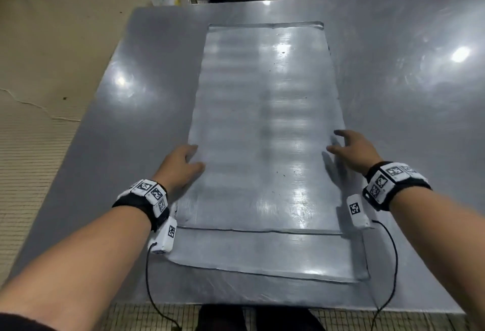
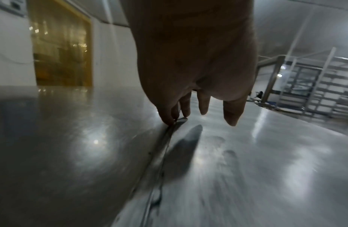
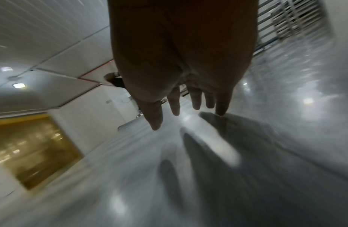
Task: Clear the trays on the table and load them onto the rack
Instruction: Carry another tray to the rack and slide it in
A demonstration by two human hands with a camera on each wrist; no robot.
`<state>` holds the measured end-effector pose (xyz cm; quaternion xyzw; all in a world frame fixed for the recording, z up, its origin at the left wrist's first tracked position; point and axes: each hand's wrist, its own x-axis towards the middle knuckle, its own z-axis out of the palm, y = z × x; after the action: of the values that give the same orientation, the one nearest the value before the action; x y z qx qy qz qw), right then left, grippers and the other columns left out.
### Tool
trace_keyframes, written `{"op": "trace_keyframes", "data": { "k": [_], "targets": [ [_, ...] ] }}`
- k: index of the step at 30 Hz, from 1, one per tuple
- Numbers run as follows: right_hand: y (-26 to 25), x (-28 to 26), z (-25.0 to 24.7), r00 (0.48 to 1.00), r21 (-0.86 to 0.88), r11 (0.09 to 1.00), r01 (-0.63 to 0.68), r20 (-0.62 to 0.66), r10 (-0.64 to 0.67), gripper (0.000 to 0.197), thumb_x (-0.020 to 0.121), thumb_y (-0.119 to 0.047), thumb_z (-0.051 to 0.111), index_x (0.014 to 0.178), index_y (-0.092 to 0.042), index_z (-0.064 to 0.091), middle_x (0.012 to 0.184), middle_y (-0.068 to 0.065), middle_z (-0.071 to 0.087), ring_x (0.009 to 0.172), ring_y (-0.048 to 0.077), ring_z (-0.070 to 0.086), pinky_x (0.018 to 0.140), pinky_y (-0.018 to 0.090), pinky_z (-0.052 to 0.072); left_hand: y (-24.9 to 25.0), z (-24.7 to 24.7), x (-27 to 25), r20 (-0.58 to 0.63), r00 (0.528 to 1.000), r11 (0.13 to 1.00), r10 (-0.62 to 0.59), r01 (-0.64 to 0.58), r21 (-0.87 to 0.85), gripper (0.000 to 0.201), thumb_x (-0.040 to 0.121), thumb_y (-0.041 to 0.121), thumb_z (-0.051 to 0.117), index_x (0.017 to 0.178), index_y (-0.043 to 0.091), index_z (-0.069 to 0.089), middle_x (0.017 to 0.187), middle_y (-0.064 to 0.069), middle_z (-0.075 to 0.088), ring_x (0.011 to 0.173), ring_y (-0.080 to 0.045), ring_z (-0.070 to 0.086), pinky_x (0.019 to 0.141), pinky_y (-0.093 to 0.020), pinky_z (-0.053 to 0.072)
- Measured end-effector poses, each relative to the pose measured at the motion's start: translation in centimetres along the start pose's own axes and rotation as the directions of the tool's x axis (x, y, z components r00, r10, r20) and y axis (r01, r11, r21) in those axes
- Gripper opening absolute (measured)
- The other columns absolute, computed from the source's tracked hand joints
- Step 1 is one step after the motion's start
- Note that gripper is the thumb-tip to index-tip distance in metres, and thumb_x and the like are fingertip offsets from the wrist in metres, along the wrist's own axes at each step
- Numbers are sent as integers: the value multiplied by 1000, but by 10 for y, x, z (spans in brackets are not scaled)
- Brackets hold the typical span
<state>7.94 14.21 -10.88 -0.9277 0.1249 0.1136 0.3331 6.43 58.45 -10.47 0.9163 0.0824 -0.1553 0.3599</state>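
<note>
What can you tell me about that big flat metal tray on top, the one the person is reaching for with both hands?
The top tray is a long, shallow sheet of dull silver metal with a low raised rim, empty except for a few dark specks. It lies flat, lengthwise away from the person, on a second tray whose near end sticks out beneath it. The left hand touches its left rim with its fingertips; the right hand is spread at its right rim.

Head cam sits high and looks forward and down over the table (image 1: 126,110), taking in both forearms and the tray (image 1: 265,126). Left wrist cam rides low, right behind the left hand (image 2: 194,61), facing along the tray's left rim. Right wrist cam is tilted and blurry behind the right hand (image 3: 181,53); all three share that tray.
</note>
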Motion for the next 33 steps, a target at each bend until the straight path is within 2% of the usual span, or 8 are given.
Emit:
{"op": "trace_keyframes", "data": {
  "k": [5, 9, 15, 19, 23, 28, 30, 33],
  "targets": [
    [1, -55, 34, 983, -213, 960, 179, 89, -164, 55, 90, -40, 70, 140, -20, 58, 155, 13, 41, 144, 30, 34, 117, 47, 28, -16, 14, -44, 163, 984, 933, 73, -125, 337, 75, 81, 47, 68, 145, 13, 51, 160, -13, 31, 149, -26, 27, 120, -35, 24],
    [7, -101, 56, 974, -214, 951, 224, 85, -210, 52, 88, -39, 73, 135, -21, 63, 152, 9, 44, 142, 25, 35, 116, 40, 28, -29, 30, -82, 202, 969, 899, 146, -215, 382, 79, 81, 56, 52, 151, 21, 42, 165, -5, 22, 153, -22, 14, 122, -35, 18],
    [14, -172, 78, 949, -199, 928, 315, 67, -308, 36, 88, -42, 72, 116, -19, 74, 132, 4, 62, 127, 23, 52, 106, 36, 40, -53, 34, -118, 221, 936, 882, 272, -335, 333, 86, 76, 82, 42, 140, 28, 56, 161, 4, 31, 152, -11, 18, 120, -33, 22],
    [10, -218, 94, 944, -218, 920, 325, 16, -330, 58, 83, -52, 75, 125, -14, 70, 128, 4, 64, 121, 24, 55, 100, 31, 38, -70, 25, -144, 262, 915, 850, 307, -387, 357, 84, 73, 80, 61, 142, 31, 55, 160, 9, 34, 149, -10, 24, 117, -33, 25],
    [16, -239, 109, 977, -223, 951, 213, 37, -210, 101, 71, -71, 74, 151, -19, 43, 152, 4, 45, 139, 22, 40, 116, 40, 30, -88, 19, -163, 219, 907, 807, 360, -421, 415, 84, 71, 82, 60, 142, 37, 51, 150, 10, 44, 136, -20, 42, 110, -38, 38],
    [17, -254, 122, 977, -337, 925, 177, -57, -208, 79, 78, -70, 66, 143, -29, 51, 139, -2, 58, 130, 20, 50, 118, 55, 20, -100, 24, -184, 126, 878, 747, 463, -462, 478, 55, 84, 70, 56, 128, 38, 58, 117, 12, 55, 112, -19, 48, 100, -36, 38],
    [16, -262, 127, 970, -309, 935, 177, -106, -219, 66, 80, -65, 68, 134, -28, 60, 130, -3, 63, 121, 20, 55, 115, 52, 27, -103, 25, -190, 97, 877, 751, 471, -456, 478, 44, 87, 64, 58, 120, 36, 62, 110, 11, 56, 106, -17, 50, 99, -36, 39],
    [11, -272, 135, 960, -267, 950, 163, -179, -215, 53, 84, -55, 71, 126, -24, 67, 112, 0, 70, 100, 20, 59, 96, 42, 43, -106, 25, -194, 39, 886, 765, 462, -420, 488, 32, 89, 59, 60, 102, 30, 64, 97, 11, 55, 92, -13, 51, 92, -34, 41]
  ]
}}
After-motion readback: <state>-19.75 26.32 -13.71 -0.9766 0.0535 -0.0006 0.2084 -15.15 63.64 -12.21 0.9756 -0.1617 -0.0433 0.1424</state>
